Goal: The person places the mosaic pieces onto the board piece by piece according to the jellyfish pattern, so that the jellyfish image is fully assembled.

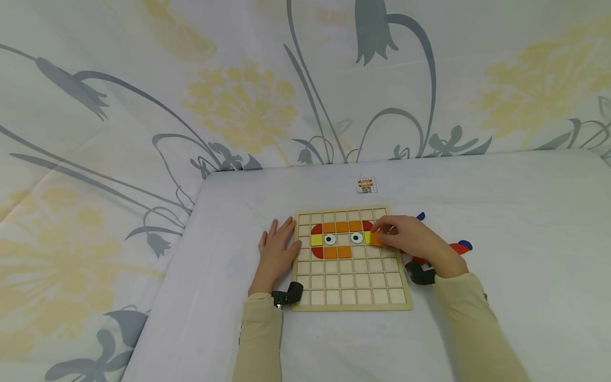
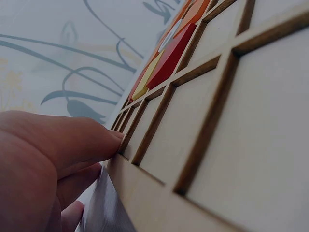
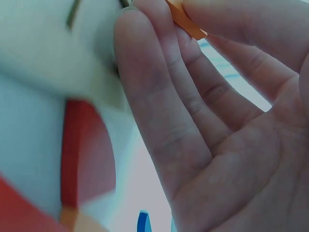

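Note:
A wooden grid board [image 1: 334, 281] lies on the white surface, with orange, red and yellow tiles and two round eye pieces [image 1: 330, 239] set in its upper cells. My right hand [image 1: 414, 239] pinches an orange square tile [image 1: 376, 239] between thumb and fingers, over the right part of the board beside a yellow tile [image 1: 367, 237]. The right wrist view shows only an edge of this orange tile [image 3: 186, 21]. With fingers extended, my left hand [image 1: 276, 259] rests at the board's left edge. In the left wrist view its thumb [image 2: 91, 137] touches the frame.
Behind the board lies a small picture card [image 1: 366, 185]. Loose red [image 1: 459, 248] and blue [image 1: 420, 216] pieces are to the board's right, partly hidden by my right hand and wrist camera [image 1: 420, 273]. Patterned fabric [image 1: 248, 106] rises at the back and left.

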Tool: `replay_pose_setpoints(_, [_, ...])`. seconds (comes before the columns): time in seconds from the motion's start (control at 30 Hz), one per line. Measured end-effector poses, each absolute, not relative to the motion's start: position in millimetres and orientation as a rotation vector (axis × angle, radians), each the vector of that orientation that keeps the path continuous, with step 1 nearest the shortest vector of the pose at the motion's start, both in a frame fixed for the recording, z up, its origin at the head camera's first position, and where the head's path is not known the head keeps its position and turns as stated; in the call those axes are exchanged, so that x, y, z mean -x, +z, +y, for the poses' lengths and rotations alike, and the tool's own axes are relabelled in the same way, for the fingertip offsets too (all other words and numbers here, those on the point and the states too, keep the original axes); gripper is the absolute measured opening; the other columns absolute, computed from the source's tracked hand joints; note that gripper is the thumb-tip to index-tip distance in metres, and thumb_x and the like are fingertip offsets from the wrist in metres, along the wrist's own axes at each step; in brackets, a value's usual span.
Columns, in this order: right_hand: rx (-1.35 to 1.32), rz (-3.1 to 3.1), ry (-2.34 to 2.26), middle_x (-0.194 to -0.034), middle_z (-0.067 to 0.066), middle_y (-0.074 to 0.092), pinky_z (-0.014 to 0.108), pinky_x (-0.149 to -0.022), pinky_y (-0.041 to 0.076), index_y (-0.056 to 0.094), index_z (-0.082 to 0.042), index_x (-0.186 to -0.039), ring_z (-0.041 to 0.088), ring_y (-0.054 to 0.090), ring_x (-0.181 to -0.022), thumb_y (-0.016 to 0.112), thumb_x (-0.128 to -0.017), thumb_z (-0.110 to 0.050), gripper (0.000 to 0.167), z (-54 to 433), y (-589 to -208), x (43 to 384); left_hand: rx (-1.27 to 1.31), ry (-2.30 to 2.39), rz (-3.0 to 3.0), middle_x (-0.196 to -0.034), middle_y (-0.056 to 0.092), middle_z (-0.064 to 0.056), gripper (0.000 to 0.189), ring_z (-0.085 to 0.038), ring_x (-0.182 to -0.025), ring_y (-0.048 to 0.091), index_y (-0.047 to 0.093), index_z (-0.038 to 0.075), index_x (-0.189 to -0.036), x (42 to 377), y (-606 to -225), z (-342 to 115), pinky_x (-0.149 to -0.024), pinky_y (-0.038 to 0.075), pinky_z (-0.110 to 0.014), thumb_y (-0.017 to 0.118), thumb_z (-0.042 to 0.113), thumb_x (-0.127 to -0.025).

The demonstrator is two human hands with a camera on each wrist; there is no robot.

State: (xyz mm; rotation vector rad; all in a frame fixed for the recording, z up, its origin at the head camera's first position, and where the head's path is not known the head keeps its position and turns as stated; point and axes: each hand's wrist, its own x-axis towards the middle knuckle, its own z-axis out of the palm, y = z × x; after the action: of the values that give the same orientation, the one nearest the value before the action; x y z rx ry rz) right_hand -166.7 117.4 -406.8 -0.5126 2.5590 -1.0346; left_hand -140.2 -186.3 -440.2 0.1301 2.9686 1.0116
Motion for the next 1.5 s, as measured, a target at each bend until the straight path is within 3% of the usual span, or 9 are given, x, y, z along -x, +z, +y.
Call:
replay_pose_setpoints(0.23, [0.586,2.545,-1.038,-0.083,-0.002,0.055,0.03,-0.07,0.043,0.063,-0.017,-0.099,0.013,0.052,-0.071,0.057,-0.084,-0.013,0.017,103.6,-407.6,162.9,-0.124,1.0,2.972,-0.143,0.03,0.004,0.051,-0.022,-0.135,0.007,0.038,0.015,-0.137,140.6,-441.6,-186.0,-0.103,0.0,-0.047,0.051,0.026,-0.088])
replay_pose_setpoints(0.57, [0.644,2.564,-0.987,-0.083,-0.005,0.056,0.03,-0.068,0.041,0.064,-0.02,-0.098,0.013,0.049,-0.075,0.058,-0.084,-0.015,0.016,91.2,-407.8,160.3,-0.14,0.99,2.985,-0.142,0.031,0.003,0.051,-0.024,-0.135,0.008,0.039,0.014,-0.137,140.5,-440.0,-185.4,-0.103,0.001,-0.048,0.051,0.026,-0.088])
replay_pose_setpoints(1.17, [0.698,2.686,-0.829,-0.083,-0.004,0.059,0.033,-0.07,0.044,0.065,-0.013,-0.083,0.014,0.051,-0.074,0.064,-0.081,-0.013,0.003,76.9,-408.6,159.4,-0.141,0.991,2.979,-0.143,0.03,0.003,0.051,-0.023,-0.135,0.008,0.038,0.015,-0.137,141.4,-440.9,-187.1,-0.103,0.0,-0.047,0.05,0.027,-0.089])
replay_pose_setpoints(1.5, [0.688,2.737,-0.84,-0.074,-0.006,0.053,0.029,-0.063,0.039,0.064,-0.015,-0.085,0.014,0.047,-0.069,0.061,-0.082,-0.014,0.004,80.9,-407.4,159.8,-0.134,0.991,2.979,-0.143,0.03,0.003,0.051,-0.024,-0.135,0.008,0.038,0.014,-0.137,141.3,-440.9,-186.6,-0.103,0.0,-0.048,0.051,0.025,-0.088])
